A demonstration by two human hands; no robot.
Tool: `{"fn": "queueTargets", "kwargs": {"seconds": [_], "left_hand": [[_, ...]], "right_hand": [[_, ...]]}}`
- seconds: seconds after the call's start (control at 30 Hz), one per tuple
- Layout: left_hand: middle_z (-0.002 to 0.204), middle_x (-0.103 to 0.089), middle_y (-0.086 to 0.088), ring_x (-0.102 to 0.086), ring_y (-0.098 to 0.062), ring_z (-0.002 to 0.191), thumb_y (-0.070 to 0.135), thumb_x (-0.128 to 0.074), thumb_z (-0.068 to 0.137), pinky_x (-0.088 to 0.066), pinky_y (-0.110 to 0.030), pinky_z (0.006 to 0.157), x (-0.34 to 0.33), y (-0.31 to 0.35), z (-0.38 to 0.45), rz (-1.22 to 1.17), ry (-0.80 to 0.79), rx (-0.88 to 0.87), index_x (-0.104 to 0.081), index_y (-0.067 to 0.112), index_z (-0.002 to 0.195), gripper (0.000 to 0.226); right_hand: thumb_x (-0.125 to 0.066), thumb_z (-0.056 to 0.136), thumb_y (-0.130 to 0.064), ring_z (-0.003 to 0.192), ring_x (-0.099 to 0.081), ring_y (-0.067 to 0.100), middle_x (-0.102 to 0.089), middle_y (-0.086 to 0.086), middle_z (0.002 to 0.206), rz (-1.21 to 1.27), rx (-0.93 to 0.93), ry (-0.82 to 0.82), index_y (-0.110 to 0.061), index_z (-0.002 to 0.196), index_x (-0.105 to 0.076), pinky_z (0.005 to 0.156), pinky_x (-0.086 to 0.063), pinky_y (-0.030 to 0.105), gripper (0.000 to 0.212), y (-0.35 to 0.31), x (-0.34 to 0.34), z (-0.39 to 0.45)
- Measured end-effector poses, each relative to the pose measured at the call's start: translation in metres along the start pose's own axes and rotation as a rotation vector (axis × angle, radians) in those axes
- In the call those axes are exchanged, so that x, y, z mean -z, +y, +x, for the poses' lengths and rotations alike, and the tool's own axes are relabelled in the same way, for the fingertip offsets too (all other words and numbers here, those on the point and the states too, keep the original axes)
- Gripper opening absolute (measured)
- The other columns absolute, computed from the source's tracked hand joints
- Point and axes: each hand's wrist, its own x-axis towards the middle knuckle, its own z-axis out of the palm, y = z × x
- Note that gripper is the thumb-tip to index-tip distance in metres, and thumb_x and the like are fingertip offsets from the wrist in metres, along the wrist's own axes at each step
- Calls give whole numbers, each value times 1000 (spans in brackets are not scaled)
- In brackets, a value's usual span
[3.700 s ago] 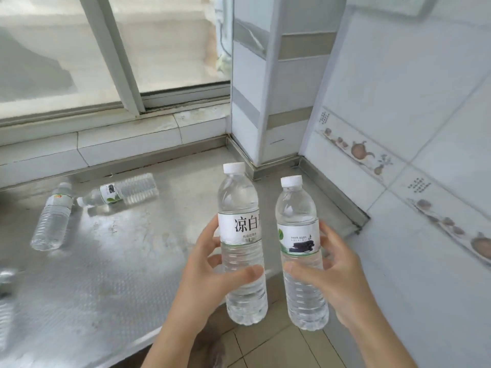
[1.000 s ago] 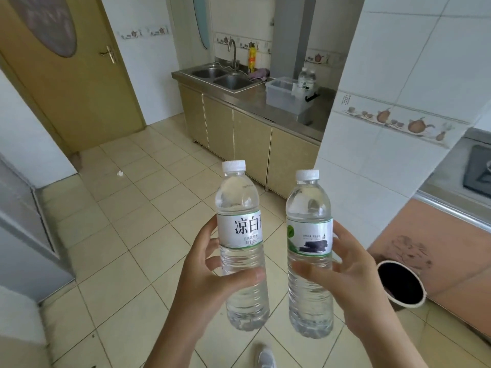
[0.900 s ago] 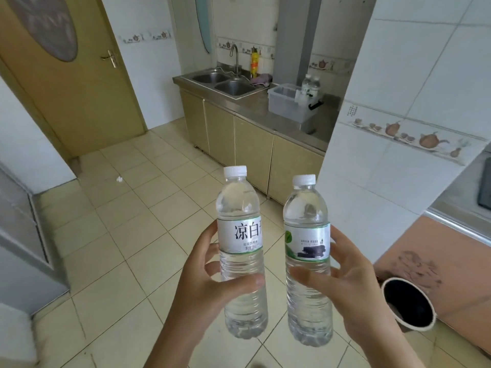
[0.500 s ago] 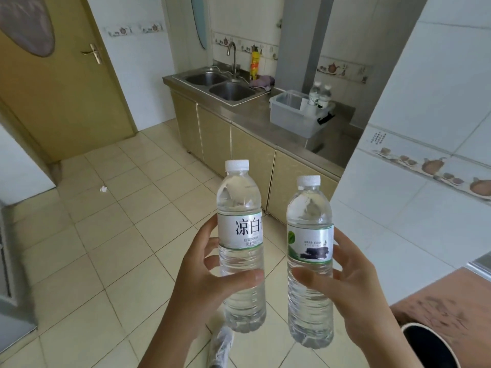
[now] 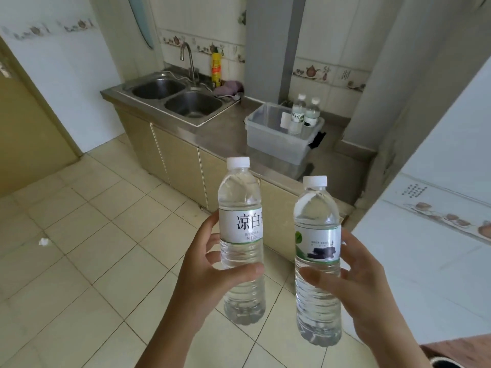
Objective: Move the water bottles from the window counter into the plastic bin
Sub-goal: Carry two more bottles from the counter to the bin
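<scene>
Two bare hands in view — the left hand (image 5: 204, 272) and the right hand (image 5: 356, 285), each rising from a bare forearm. No sleeve, no glove, no watch, no ring showing on either. Short, plain nails on the thumbs — unpainted. Forearms run bare right down to the bottom edge.

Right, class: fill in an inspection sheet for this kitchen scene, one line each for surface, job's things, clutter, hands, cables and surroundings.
Surface: steel counter beside a double sink.
Job's things: plastic bin on the counter, two bottles upright inside; left bottle and right bottle carried upright.
Clutter: yellow bottle and purple cloth behind the sink; white scrap on the floor.
Hands: left hand grips the left bottle; right hand grips the right bottle.
Cables: nothing seen.
Surroundings: tiled floor, wooden door.
</scene>
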Motion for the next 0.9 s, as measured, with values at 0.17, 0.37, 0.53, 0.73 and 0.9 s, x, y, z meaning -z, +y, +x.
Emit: {"fn": "queueTargets", "kwargs": {"seconds": [0.17,0.37,0.53,0.73,0.9], "left_hand": [[121,-68,12,-65,-17,115,35,-93,36,-52,-49,98,-15,7,93,-14,-59,0,-54,56,123,97],[121,-65,14,-66,-7,109,34,-91,34,-55,-43,94,-46,22,199,-36,-22,13,-52,64,119,99],[114,-71,15,-69,-8,104,30,-92,34,-56,-37,88,-67,44,279,-40,-38,5,-54,56,124,101],[122,-69,6,-70,-18,106,30,-94,38,-57,-50,91,-95,68,368,-48,-102,-11,-53,51,128,102],[116,-71,8,-70,-17,105,20,-94,45,-58,-45,86,-120,85,458,-55,-200,-58,-52,46,132,100]], "right_hand": [[-82,61,4,85,-69,13,-73,-4,97,-40,2,48,-30,110,-65,66,-54,27,63,5,6,86],[-88,56,-2,94,-68,19,-72,-1,105,-62,-16,30,-31,116,-63,79,-56,40,70,19,19,210],[-89,47,-20,100,-67,17,-72,-4,108,-63,-1,35,-32,117,-62,88,-53,49,75,13,24,299],[-88,45,-21,104,-66,17,-71,-7,111,-32,-5,117,-32,120,-61,93,-50,52,80,4,36,379],[-92,51,-21,99,-67,9,-70,-16,109,-46,13,236,-39,119,-58,85,-54,43,79,0,42,452]]}}
